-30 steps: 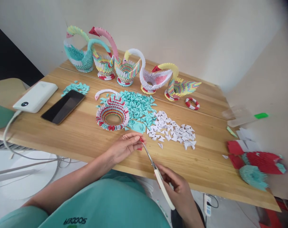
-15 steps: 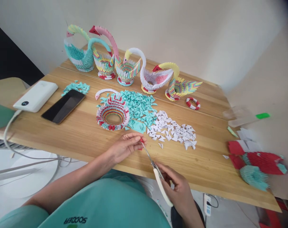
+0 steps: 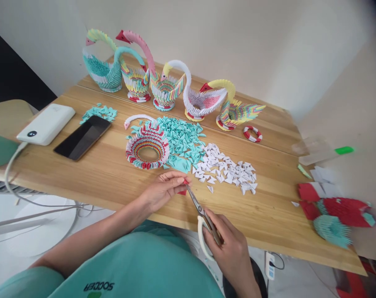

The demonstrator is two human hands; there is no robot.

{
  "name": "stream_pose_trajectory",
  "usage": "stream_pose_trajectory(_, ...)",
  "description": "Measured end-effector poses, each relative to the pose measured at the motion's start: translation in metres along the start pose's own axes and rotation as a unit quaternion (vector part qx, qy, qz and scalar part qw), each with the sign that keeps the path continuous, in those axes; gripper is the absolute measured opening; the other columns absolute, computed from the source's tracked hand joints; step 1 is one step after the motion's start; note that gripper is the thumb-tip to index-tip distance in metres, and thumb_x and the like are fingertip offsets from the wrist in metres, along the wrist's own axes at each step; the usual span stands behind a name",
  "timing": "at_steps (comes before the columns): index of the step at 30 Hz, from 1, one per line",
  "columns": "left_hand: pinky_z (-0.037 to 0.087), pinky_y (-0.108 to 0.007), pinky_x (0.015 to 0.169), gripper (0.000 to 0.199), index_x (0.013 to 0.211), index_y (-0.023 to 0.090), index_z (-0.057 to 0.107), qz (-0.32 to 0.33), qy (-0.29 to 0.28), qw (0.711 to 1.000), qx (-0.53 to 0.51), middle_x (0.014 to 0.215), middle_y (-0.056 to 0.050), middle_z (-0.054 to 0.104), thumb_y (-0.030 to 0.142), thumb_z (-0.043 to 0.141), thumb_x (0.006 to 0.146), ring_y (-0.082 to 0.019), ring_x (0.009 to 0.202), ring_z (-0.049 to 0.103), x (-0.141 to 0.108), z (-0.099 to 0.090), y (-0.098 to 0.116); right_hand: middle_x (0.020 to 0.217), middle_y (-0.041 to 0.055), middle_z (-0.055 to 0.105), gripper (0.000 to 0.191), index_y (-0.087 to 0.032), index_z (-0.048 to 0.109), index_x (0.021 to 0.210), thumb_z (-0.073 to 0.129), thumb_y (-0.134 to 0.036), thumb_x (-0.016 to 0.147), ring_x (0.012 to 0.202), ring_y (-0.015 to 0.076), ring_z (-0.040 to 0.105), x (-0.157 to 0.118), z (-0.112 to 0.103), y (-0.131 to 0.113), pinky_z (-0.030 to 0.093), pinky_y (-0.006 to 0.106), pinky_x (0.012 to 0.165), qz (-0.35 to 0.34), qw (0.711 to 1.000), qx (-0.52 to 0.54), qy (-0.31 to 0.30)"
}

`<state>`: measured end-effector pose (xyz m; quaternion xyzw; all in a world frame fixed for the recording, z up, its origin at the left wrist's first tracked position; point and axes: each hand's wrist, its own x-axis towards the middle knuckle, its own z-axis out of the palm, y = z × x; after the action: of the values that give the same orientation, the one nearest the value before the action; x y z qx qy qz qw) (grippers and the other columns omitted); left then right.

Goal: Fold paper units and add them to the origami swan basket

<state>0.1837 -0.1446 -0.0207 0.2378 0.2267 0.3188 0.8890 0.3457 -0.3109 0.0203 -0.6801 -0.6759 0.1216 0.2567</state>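
Note:
My left hand (image 3: 165, 189) pinches a small red paper piece (image 3: 186, 182) near the table's front edge. White-handled scissors (image 3: 200, 210) are held in my right hand (image 3: 227, 240), their tips touching or very close to the red piece. Under my left fingertips a flat bit of red paper (image 3: 182, 192) shows on the table. Just beyond my left hand sits a red, white and teal paper basket (image 3: 147, 147), with a white curved neck (image 3: 140, 117) behind it. Folded teal pieces (image 3: 181, 134) and white pieces (image 3: 227, 167) lie in heaps to its right.
Several paper swans (image 3: 203, 103) line the back, beside a red-and-white ring (image 3: 252, 133). At left are a phone (image 3: 82, 138), a white power bank (image 3: 46, 124) with a cable, and more teal pieces (image 3: 99, 114). Red and teal paper parts (image 3: 343, 212) lie at right.
The scissors have turned in my right hand, so the handle loop shows more openly. Their tips stay by the red piece, and my left hand has barely moved.

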Motion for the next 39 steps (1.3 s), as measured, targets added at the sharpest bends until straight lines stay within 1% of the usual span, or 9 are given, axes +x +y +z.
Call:
stream_pose_trajectory(4, 0.054, -0.029, 0.077, 0.015, 0.089, 0.013, 0.072, -0.003, 0.005, 1.000, -0.005, 0.092, -0.007, 0.073, 0.021, 0.077, 0.077, -0.018, 0.083, 0.069, 0.0004, -0.0002, 0.0010, 0.099, 0.0088, 0.072, 0.035, -0.020, 0.058, 0.126, 0.054, -0.018, 0.091, 0.086, 0.0181, 0.070, 0.0020, -0.0048, -0.0039, 0.056, 0.026, 0.074, -0.002, 0.999, 0.035, -0.006)
stream_pose_trajectory(9, 0.055, -0.030, 0.075, 0.015, 0.088, 0.013, 0.071, 0.000, 0.005, 1.000, -0.009, 0.089, -0.006, 0.071, 0.022, 0.076, 0.078, -0.019, 0.082, 0.069, 0.0008, 0.0003, 0.0016, 0.092, 0.0080, 0.072, 0.032, -0.020, 0.061, 0.122, 0.055, -0.019, 0.091, 0.078, 0.0184, 0.070, 0.0031, -0.0068, -0.0061, 0.057, 0.027, 0.072, -0.003, 0.999, 0.037, 0.015)
stream_pose_trajectory(17, 0.055, -0.029, 0.074, 0.016, 0.088, 0.013, 0.071, -0.003, 0.001, 1.000, -0.009, 0.090, -0.007, 0.071, 0.023, 0.076, 0.078, -0.018, 0.081, 0.069, 0.0007, 0.0016, 0.0020, 0.093, 0.0074, 0.073, 0.031, -0.021, 0.062, 0.121, 0.055, -0.021, 0.091, 0.071, 0.0167, 0.069, 0.0074, -0.0057, -0.0061, 0.057, 0.026, 0.068, 0.006, 0.999, 0.047, 0.008)
stream_pose_trajectory(22, 0.055, -0.028, 0.074, 0.018, 0.089, 0.013, 0.071, -0.004, 0.003, 1.000, -0.014, 0.090, -0.007, 0.071, 0.024, 0.077, 0.077, -0.018, 0.081, 0.069, 0.0004, 0.0016, 0.0023, 0.088, 0.0065, 0.072, 0.031, -0.021, 0.062, 0.120, 0.055, -0.020, 0.090, 0.070, 0.0166, 0.069, 0.0077, -0.0068, -0.0060, 0.057, 0.025, 0.066, 0.006, 0.999, 0.047, 0.012)
stream_pose_trajectory(27, 0.055, -0.028, 0.074, 0.016, 0.088, 0.012, 0.071, -0.003, 0.003, 1.000, -0.014, 0.088, -0.007, 0.071, 0.023, 0.077, 0.077, -0.018, 0.081, 0.069, 0.0001, 0.0031, 0.0035, 0.092, 0.0067, 0.073, 0.030, -0.021, 0.063, 0.119, 0.055, -0.020, 0.090, 0.068, 0.0157, 0.067, 0.0070, -0.0054, -0.0048, 0.055, 0.024, 0.064, 0.013, 0.998, 0.057, 0.011)
stream_pose_trajectory(30, 0.055, -0.029, 0.074, 0.015, 0.088, 0.013, 0.071, -0.004, 0.003, 1.000, -0.014, 0.088, -0.007, 0.072, 0.022, 0.076, 0.077, -0.018, 0.081, 0.069, 0.0002, 0.0035, 0.0041, 0.091, 0.0060, 0.073, 0.030, -0.022, 0.065, 0.118, 0.056, -0.022, 0.089, 0.066, 0.0152, 0.066, 0.0066, -0.0052, -0.0052, 0.054, 0.024, 0.061, 0.043, 0.996, 0.079, 0.003)
stream_pose_trajectory(32, 0.056, -0.030, 0.074, 0.015, 0.089, 0.013, 0.071, -0.006, 0.003, 1.000, -0.012, 0.090, -0.007, 0.072, 0.022, 0.076, 0.077, -0.018, 0.081, 0.069, 0.0003, 0.0030, 0.0038, 0.086, 0.0047, 0.073, 0.029, -0.022, 0.067, 0.116, 0.057, -0.025, 0.089, 0.064, 0.0150, 0.065, 0.0060, -0.0056, -0.0051, 0.054, 0.023, 0.059, 0.079, 0.991, 0.105, -0.006)
stream_pose_trajectory(37, 0.055, -0.030, 0.075, 0.016, 0.089, 0.013, 0.072, -0.006, 0.009, 1.000, -0.001, 0.092, -0.007, 0.073, 0.022, 0.077, 0.076, -0.018, 0.080, 0.070, 0.0004, 0.0004, 0.0011, 0.092, 0.0056, 0.075, 0.032, -0.020, 0.071, 0.113, 0.061, -0.031, 0.085, 0.068, 0.0164, 0.067, 0.0024, -0.0060, 0.0001, 0.054, 0.022, 0.057, 0.184, 0.961, 0.201, -0.050)
stream_pose_trajectory(39, 0.055, -0.030, 0.075, 0.016, 0.088, 0.014, 0.072, -0.002, 0.011, 1.000, 0.006, 0.092, -0.007, 0.073, 0.021, 0.078, 0.075, -0.018, 0.082, 0.070, 0.0003, -0.0001, 0.0000, 0.094, 0.0064, 0.075, 0.033, -0.019, 0.071, 0.114, 0.062, -0.032, 0.085, 0.067, 0.0166, 0.067, 0.0014, -0.0063, 0.0012, 0.054, 0.022, 0.055, 0.201, 0.953, 0.219, -0.056)
